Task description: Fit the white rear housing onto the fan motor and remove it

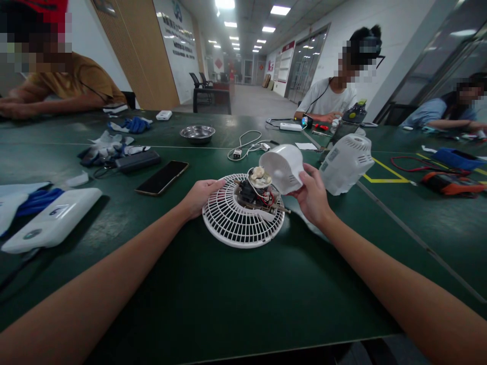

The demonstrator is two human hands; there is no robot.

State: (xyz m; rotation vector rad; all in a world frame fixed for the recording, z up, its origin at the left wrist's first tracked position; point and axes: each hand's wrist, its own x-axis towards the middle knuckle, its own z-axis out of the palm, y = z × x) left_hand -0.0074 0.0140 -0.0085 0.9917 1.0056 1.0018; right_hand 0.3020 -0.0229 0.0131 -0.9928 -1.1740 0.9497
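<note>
A round white fan grille (243,234) lies on the green table, with a fan motor and its wires (253,195) exposed at its centre. My left hand (201,197) grips the grille's left rim, thumb on top and the other fingers partly hidden beneath. In my right hand (312,195) is a white plastic motor cover (283,165), tilted and raised just above the motor's right side. The cover appears apart from the motor. Right of that hand stands a translucent white plastic housing (347,165).
A phone (162,178), a white power bank (53,220) and gloves (104,149) lie left. Behind the grille are a metal bowl (198,133) and a white cable (247,147). An orange multimeter (452,183) and blue tray (458,158) lie right. Several people sit around the table.
</note>
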